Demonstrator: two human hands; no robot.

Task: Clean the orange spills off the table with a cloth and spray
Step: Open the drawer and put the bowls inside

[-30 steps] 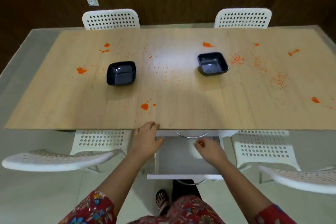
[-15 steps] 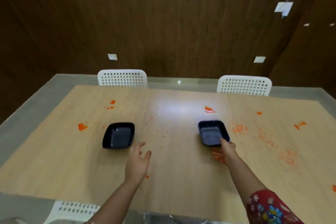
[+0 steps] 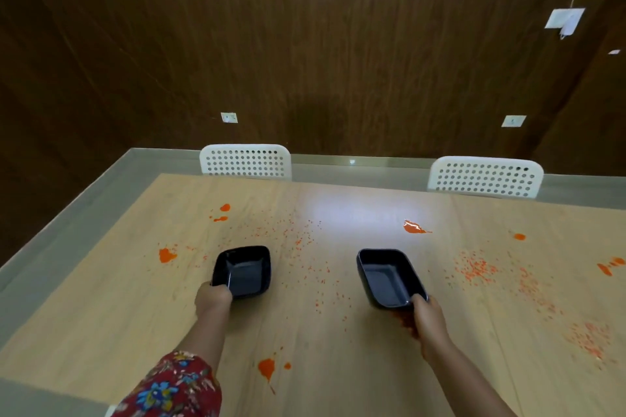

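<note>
A light wooden desk (image 3: 338,366) is filling the lower half of the view. Orange spills (image 3: 413,227) are lying all over it: thick blots at the far left, near the front edge and at the right, and fine specks across the middle and right. The left hand (image 3: 213,300) is gripping the near corner of the left bowl (image 3: 245,272) with curled fingers. The right hand (image 3: 428,315) is pinching the near corner of the right bowl (image 3: 389,278), just above an orange smear. 2 white perforated chairs (image 3: 245,162) are standing behind the desk, before a dark wood-panelled wall (image 3: 305,44) with 2 white sockets (image 3: 229,117).
</note>
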